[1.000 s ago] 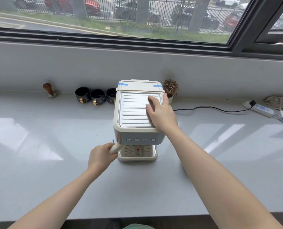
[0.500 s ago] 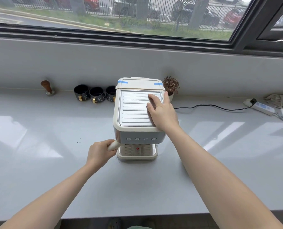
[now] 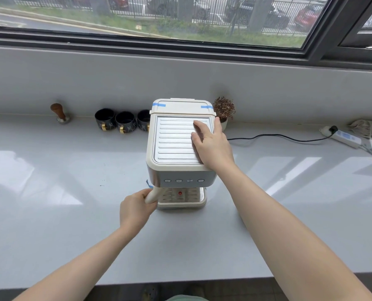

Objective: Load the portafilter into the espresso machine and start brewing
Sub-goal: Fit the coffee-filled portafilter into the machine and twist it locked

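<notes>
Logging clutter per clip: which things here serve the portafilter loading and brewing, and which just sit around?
In use: espresso machine, portafilter handle, left hand, right hand.

Idle: tamper, three black cups, small potted plant, power strip.

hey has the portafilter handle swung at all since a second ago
Yes, slightly. The left hand has swung the portafilter handle a little toward the front, judged against the espresso machine's drip tray. How far it is locked cannot be seen.

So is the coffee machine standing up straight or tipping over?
Upright. The coffee machine sits flat on the counter, the right hand resting on its top, the left hand gripping its handle.
</notes>
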Demonstrator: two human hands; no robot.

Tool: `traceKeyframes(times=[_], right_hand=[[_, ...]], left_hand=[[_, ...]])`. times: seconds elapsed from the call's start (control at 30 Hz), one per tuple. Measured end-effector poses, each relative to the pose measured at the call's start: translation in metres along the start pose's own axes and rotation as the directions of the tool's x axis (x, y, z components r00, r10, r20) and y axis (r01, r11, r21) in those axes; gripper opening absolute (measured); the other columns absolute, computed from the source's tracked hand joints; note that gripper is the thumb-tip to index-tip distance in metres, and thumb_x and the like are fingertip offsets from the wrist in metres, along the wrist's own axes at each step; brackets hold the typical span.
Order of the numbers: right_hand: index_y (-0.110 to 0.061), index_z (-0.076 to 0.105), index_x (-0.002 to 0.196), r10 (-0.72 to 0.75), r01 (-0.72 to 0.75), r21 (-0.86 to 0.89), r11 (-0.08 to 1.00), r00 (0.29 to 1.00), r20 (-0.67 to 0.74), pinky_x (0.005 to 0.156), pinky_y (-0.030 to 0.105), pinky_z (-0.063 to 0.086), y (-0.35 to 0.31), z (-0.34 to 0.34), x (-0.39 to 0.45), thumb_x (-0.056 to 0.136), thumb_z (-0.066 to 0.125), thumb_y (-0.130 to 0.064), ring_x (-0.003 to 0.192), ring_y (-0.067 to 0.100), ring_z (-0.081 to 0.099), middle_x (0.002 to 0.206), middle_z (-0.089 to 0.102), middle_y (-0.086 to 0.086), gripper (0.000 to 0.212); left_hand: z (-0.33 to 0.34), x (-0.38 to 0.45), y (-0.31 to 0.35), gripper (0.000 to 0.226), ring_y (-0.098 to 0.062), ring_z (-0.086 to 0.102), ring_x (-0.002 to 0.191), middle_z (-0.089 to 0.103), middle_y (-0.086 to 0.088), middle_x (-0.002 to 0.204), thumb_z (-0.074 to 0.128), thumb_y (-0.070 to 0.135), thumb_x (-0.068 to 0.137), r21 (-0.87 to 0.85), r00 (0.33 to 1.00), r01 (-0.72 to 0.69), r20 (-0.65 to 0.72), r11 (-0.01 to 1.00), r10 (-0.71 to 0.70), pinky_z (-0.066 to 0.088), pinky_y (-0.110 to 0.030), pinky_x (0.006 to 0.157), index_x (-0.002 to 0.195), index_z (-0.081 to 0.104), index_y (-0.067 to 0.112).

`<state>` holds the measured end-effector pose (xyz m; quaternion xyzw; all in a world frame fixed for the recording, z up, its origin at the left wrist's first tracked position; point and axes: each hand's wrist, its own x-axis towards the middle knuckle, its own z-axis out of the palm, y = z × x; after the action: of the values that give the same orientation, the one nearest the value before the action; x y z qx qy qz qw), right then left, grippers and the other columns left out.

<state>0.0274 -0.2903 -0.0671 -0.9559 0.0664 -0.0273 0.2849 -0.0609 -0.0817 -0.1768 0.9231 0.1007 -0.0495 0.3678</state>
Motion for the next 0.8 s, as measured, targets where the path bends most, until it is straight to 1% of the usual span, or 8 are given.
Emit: traceKeyframes(times=[0.17,0.23,0.3,0.37,0.47,0.57,0.67,0.8], right_hand=[[-0.047,0.037,0.137,0.003,-0.003,0.002,1.000,1.000,-0.006,0.102,0.041,0.036,-0.001,0.000,-0.001,0.093,0.033,-0.051,0.134,0.031,0.035,0.163,0.003,0.002,0.044],[-0.047,0.037,0.137,0.002,-0.002,0.004,1.000,1.000,-0.008,0.101,0.041,0.036,-0.002,0.000,-0.002,0.093,0.033,-0.051,0.133,0.032,0.035,0.163,0.004,0.002,0.044],[-0.047,0.037,0.137,0.000,0.000,0.005,1.000,1.000,-0.006,0.101,0.040,0.036,-0.002,0.000,-0.002,0.093,0.033,-0.050,0.134,0.032,0.035,0.163,0.003,0.002,0.043],[-0.048,0.037,0.138,0.010,-0.010,0.008,1.000,1.000,0.009,0.103,0.039,0.035,-0.003,-0.001,-0.002,0.094,0.033,-0.050,0.135,0.032,0.034,0.163,0.002,0.003,0.044],[-0.047,0.036,0.140,0.008,-0.009,0.019,1.000,0.999,0.048,0.106,0.039,0.032,-0.002,-0.005,-0.001,0.095,0.034,-0.050,0.139,0.032,0.031,0.164,0.000,0.003,0.045],[-0.046,0.036,0.141,-0.010,0.005,0.071,0.997,0.997,0.074,0.107,0.038,0.032,0.002,-0.006,0.000,0.096,0.036,-0.048,0.141,0.028,0.031,0.164,-0.002,-0.001,0.045],[-0.044,0.039,0.141,-0.021,0.015,0.113,0.993,0.998,0.052,0.106,0.038,0.034,0.005,-0.004,0.002,0.096,0.039,-0.046,0.141,0.025,0.032,0.164,0.000,-0.003,0.045],[-0.040,0.035,0.144,-0.014,0.008,0.138,0.990,0.999,0.036,0.108,0.038,0.034,0.007,-0.001,0.002,0.098,0.037,-0.043,0.144,0.023,0.027,0.164,0.000,-0.005,0.047]], left_hand=[[0.033,-0.032,0.022,0.009,-0.024,0.054,0.063,0.061,0.002,0.066,0.056,0.022,0.078,-0.053,0.994,0.103,0.029,0.993,-0.101,0.034,-0.029,0.050,0.085,0.060,0.024],[0.041,-0.035,0.025,0.003,-0.025,0.053,0.062,0.059,0.000,0.066,0.053,0.023,0.078,-0.035,0.988,0.147,0.058,0.988,-0.145,0.033,-0.030,0.050,0.080,0.055,0.022],[0.040,-0.031,0.025,0.005,-0.024,0.050,0.053,0.055,-0.001,0.064,0.052,0.022,0.077,-0.108,0.971,0.204,0.149,0.973,-0.187,0.035,-0.027,0.048,0.076,0.053,0.017],[0.029,-0.025,0.024,0.005,-0.021,0.045,0.040,0.050,-0.004,0.063,0.052,0.017,0.076,-0.275,0.923,0.281,0.339,0.919,-0.181,0.036,-0.025,0.042,0.078,0.052,0.012],[0.010,-0.017,0.016,0.012,-0.021,0.039,0.038,0.046,-0.006,0.062,0.058,0.014,0.080,-0.451,0.779,0.420,0.625,0.788,-0.057,0.035,-0.028,0.044,0.088,0.051,0.010],[0.009,-0.020,0.008,0.020,-0.018,0.029,0.040,0.039,-0.002,0.058,0.060,0.020,0.085,-0.531,0.687,0.568,0.727,0.629,-0.008,0.023,-0.025,0.043,0.101,0.050,0.012],[0.019,-0.025,0.009,0.018,-0.013,0.022,0.036,0.034,-0.001,0.054,0.061,0.018,0.084,-0.604,0.720,0.607,0.693,0.516,-0.036,0.011,-0.024,0.042,0.097,0.049,0.013],[0.034,-0.031,0.017,0.014,-0.012,0.019,0.032,0.035,0.000,0.050,0.060,0.015,0.083,-0.655,0.779,0.587,0.618,0.475,-0.110,0.010,-0.020,0.040,0.089,0.047,0.013]])
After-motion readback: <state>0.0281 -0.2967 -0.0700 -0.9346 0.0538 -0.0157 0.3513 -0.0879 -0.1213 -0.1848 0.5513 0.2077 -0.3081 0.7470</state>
